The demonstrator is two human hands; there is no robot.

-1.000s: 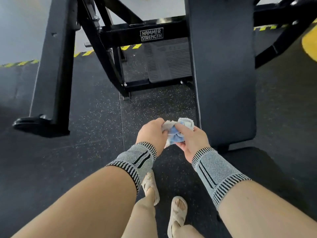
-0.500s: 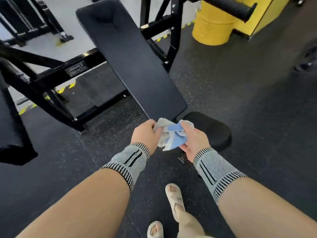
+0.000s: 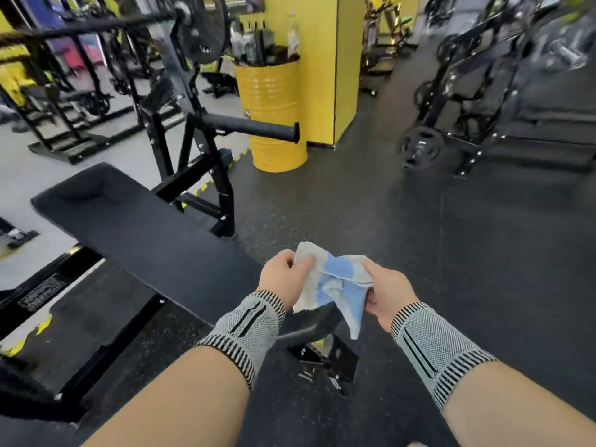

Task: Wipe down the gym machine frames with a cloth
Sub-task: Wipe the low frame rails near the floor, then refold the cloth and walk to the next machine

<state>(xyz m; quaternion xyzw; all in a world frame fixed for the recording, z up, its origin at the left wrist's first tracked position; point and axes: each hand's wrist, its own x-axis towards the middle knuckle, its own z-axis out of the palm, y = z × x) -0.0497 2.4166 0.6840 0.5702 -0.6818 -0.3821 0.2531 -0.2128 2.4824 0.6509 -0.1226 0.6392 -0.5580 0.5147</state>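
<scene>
I hold a crumpled white and blue cloth (image 3: 335,280) in front of me with both hands. My left hand (image 3: 283,277) pinches its left edge and my right hand (image 3: 385,293) grips its right side; a blue corner hangs down between them. Both wrists wear grey knitted bands. To my left lies the black padded bench (image 3: 138,233) of a machine, and its black steel frame (image 3: 196,156) rises behind the pad with a padded roller bar (image 3: 251,128) sticking out to the right.
A yellow drum (image 3: 274,117) holding bottles stands beside a yellow pillar (image 3: 325,69) behind the frame. A black plate-loaded machine (image 3: 467,101) with a weight plate (image 3: 421,146) stands at the right. Dark speckled rubber floor (image 3: 403,227) stretches ahead between them.
The view has swung up and to the right, away from the bench's foot toward the room. My hands have pulled the cloth wider apart, still holding it at chest height.
</scene>
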